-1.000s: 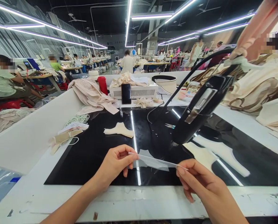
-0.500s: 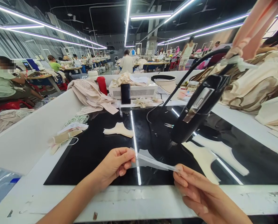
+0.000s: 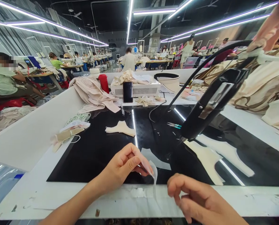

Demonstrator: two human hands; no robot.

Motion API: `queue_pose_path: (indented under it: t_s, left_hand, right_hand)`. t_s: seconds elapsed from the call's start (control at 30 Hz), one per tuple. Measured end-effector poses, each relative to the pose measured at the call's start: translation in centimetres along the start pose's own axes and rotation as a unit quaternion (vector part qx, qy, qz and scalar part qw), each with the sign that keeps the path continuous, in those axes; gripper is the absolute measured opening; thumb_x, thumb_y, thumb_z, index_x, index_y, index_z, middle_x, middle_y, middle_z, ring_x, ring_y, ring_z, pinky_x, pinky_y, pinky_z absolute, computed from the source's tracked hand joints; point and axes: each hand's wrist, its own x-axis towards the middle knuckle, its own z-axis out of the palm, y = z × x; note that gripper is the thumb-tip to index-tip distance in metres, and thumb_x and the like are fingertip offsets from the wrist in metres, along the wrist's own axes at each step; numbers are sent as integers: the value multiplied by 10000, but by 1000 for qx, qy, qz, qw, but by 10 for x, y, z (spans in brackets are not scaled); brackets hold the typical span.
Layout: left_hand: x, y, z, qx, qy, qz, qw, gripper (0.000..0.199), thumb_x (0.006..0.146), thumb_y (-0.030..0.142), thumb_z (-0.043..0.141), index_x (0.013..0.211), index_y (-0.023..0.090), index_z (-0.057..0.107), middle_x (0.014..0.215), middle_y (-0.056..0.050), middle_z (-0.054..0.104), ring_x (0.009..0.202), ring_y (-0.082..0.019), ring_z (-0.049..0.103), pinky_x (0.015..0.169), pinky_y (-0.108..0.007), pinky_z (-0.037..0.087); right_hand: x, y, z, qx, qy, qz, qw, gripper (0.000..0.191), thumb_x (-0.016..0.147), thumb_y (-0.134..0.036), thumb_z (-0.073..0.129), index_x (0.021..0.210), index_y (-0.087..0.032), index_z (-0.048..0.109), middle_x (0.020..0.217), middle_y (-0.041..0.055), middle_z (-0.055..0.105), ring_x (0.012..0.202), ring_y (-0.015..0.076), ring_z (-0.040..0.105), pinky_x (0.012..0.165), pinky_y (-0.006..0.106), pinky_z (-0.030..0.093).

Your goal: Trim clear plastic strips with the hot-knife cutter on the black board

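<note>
My left hand pinches a thin translucent strip, which curls over the fingers and hangs down past the table's front edge. To its right, my right hand is apart from the strip, its fingers curved and spread with nothing between them. Beyond the hands, a pale translucent piece lies flat on the black board. A cream fabric piece is farther back on the board. Two more cream pieces, one at the front and one behind it, lie at the right.
A black hand-held machine hangs tilted over the board's right side, beside small scissors. A phone leans on a white box. Fabric piles lie at left and right. People sit and stand in the background.
My right hand has let go of the strip's end and moved slightly down. The strip, stretched between both hands before, now dangles from my left hand. The hanging machine appears farther right.
</note>
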Motion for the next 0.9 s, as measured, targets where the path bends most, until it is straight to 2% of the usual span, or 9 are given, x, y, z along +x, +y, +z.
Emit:
queue_pose_path:
  t_s: [0.1,0.17,0.3,0.37,0.43,0.6,0.67,0.77,0.9]
  left_hand:
    - [-3,0,2,-7,-36,34,999,274,1089,390,631,940,172,557,970,-68,809,925,-122,774,812,-209,590]
    - [-5,-1,2,-10,-54,51,997,247,1099,368,618,958,175,555,996,-72,816,958,-129,775,840,-226,590]
    - [-7,-5,2,-9,-82,72,994,205,1114,325,592,973,187,537,1061,-78,816,1039,-152,769,941,-293,581]
    - [-8,-6,2,-7,-98,78,992,201,1114,325,592,978,190,531,1078,-86,811,1059,-161,763,957,-307,572]
    - [-9,-6,1,10,-107,73,992,205,1111,338,597,983,188,539,1081,-99,806,1063,-171,757,952,-309,564]
    - [-9,-1,3,56,-75,13,995,392,1053,530,640,913,165,600,1039,-132,790,1015,-220,756,904,-329,574]
    - [-8,1,5,37,-41,-21,998,458,1028,604,635,912,162,621,1019,-115,765,965,-213,765,830,-304,600]
    - [-4,0,6,20,9,-75,997,438,970,595,723,979,164,645,1057,-82,708,900,-201,778,682,-253,618]
    - [1,-6,7,3,21,-136,990,507,835,560,873,1055,169,637,1043,-57,694,772,-175,769,581,-231,608]
  right_hand:
    - [5,0,-4,27,97,4,995,600,820,-811,726,965,-233,800,791,15,626,632,149,552,670,305,534]
    - [9,1,1,38,126,7,991,624,807,-803,747,1033,-227,818,861,55,700,687,185,610,700,334,568]
    - [15,1,24,115,88,23,989,650,734,-794,824,1071,-239,839,973,94,771,935,269,691,798,354,611]
    - [16,-1,36,159,59,23,985,595,750,-769,828,1042,-251,834,964,73,772,978,268,697,865,345,596]
    - [17,-4,43,171,71,7,983,521,788,-740,814,971,-252,815,990,55,765,975,247,692,873,308,568]
    - [19,-10,41,51,168,-54,983,493,849,-726,761,798,-239,708,805,8,672,779,180,598,707,242,493]
    - [19,-12,38,-6,162,-73,984,494,889,-729,709,803,-243,680,739,-3,627,725,178,565,674,256,474]
    - [21,-15,36,-35,140,-78,986,479,943,-705,643,810,-244,646,687,-16,582,668,172,546,666,281,467]
    - [29,-19,35,-28,123,-80,989,404,967,-619,637,829,-239,635,701,-30,557,632,150,515,624,273,449]
